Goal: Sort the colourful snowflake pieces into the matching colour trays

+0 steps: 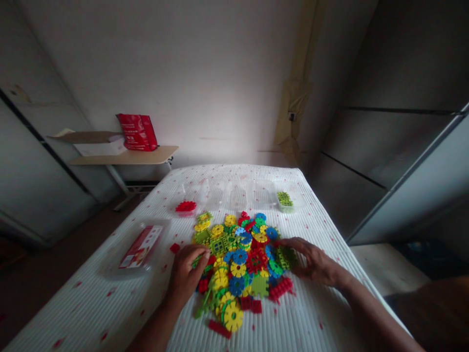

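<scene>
A heap of plastic building pieces [240,270] lies on the table: notched discs in yellow, blue and green, with red and green squares among them. At the heap's left edge, my left hand [184,271] has its fingers curled in, with a bit of a green piece [196,261] showing between thumb and fingers. On the right side, my right hand [315,260] is curved around several green square pieces [286,257], fingers above and thumb below. The fingers partly hide these pieces.
Clear plastic containers stand behind the heap; one holds red pieces [186,207], another green squares [285,200]. A transparent lidded box [141,247] with a red label lies left. Behind, a side table [154,155] carries a red bag [137,132] and a carton [98,146].
</scene>
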`<action>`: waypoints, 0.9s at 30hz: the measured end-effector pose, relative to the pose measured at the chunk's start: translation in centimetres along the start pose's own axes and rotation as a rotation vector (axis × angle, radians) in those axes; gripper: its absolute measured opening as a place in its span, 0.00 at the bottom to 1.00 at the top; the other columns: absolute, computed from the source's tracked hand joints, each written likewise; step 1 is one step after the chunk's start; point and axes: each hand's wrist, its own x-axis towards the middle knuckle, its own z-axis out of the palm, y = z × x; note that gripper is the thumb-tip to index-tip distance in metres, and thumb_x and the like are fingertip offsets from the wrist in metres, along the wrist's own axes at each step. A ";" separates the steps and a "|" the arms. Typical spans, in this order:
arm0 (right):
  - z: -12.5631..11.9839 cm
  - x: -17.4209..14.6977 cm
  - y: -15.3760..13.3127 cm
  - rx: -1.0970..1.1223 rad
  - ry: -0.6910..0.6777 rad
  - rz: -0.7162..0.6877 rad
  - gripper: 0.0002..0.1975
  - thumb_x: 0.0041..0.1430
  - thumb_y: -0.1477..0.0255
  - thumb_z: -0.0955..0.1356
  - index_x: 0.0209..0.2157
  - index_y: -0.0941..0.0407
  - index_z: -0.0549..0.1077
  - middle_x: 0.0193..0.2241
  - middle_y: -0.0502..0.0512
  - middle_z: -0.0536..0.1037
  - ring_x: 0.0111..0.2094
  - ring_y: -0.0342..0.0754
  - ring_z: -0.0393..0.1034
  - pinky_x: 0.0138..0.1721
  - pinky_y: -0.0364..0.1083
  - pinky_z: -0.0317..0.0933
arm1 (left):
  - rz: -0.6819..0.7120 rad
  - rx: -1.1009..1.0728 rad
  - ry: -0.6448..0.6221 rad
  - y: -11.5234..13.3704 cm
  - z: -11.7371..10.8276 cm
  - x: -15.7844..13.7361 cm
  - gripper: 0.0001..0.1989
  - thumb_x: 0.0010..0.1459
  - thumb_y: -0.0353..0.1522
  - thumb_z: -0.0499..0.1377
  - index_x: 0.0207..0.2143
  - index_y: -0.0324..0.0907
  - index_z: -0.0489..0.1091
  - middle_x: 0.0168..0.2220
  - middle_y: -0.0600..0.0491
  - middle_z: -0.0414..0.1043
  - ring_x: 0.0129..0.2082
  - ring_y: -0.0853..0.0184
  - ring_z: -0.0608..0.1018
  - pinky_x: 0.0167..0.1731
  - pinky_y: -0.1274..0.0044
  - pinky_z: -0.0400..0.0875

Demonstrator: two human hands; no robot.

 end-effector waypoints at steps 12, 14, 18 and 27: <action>0.7 0.2 0.2 -0.117 0.018 0.013 0.30 0.48 0.69 0.70 0.55 0.55 0.65 0.43 0.59 0.75 0.42 0.52 0.70 0.44 0.50 0.66 | 0.020 -0.010 0.007 -0.1 0.1 0.0 0.10 0.56 0.37 0.55 0.30 0.42 0.73 0.31 0.51 0.76 0.33 0.64 0.77 0.36 0.73 0.73; 0.7 0.1 0.2 -0.113 0.034 0.008 0.29 0.48 0.69 0.70 0.54 0.55 0.65 0.42 0.59 0.75 0.42 0.52 0.70 0.43 0.50 0.66 | 0.013 -0.012 -0.001 -0.2 0.1 0.0 0.10 0.56 0.37 0.55 0.29 0.43 0.73 0.31 0.51 0.76 0.33 0.64 0.77 0.37 0.73 0.73; -0.2 0.1 1.4 -0.112 0.180 0.042 0.27 0.49 0.68 0.69 0.52 0.55 0.66 0.42 0.59 0.75 0.41 0.51 0.71 0.41 0.48 0.67 | -0.007 -0.008 -0.011 -0.4 0.1 -0.1 0.10 0.56 0.38 0.55 0.30 0.42 0.73 0.32 0.50 0.76 0.34 0.64 0.77 0.37 0.72 0.74; -6.7 7.8 6.9 -0.549 0.536 0.332 0.26 0.49 0.63 0.68 0.49 0.58 0.68 0.37 0.61 0.77 0.40 0.55 0.71 0.40 0.51 0.65 | 0.002 -0.013 -0.002 -0.4 0.1 0.0 0.10 0.56 0.37 0.55 0.29 0.43 0.73 0.31 0.51 0.76 0.33 0.64 0.77 0.36 0.73 0.73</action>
